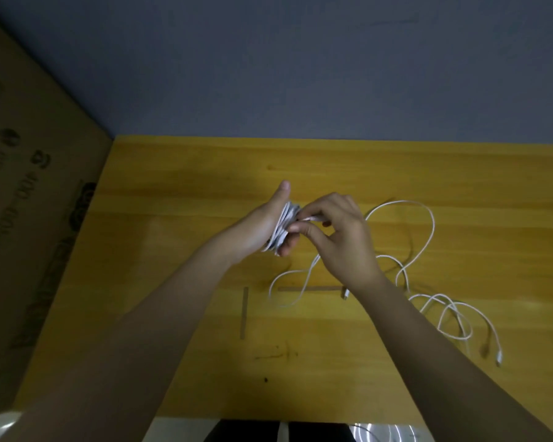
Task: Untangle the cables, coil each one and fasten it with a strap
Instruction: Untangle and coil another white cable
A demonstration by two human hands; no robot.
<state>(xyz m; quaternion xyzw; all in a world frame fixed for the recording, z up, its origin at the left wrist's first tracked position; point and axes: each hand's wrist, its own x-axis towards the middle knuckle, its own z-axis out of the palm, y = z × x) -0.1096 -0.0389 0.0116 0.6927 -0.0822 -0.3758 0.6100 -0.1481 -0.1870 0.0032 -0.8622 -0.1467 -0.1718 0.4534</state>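
Two hands meet above the wooden table (173, 250); the left hand (262, 224) grips a white cable coil (286, 226), thumb straight up, fingers curled under it; the right hand (336, 231) pinches a strand at the coil's right side; loose white cable (428, 250) sprawls on the table right of the coil; two brown straps (244, 312) lie below it.
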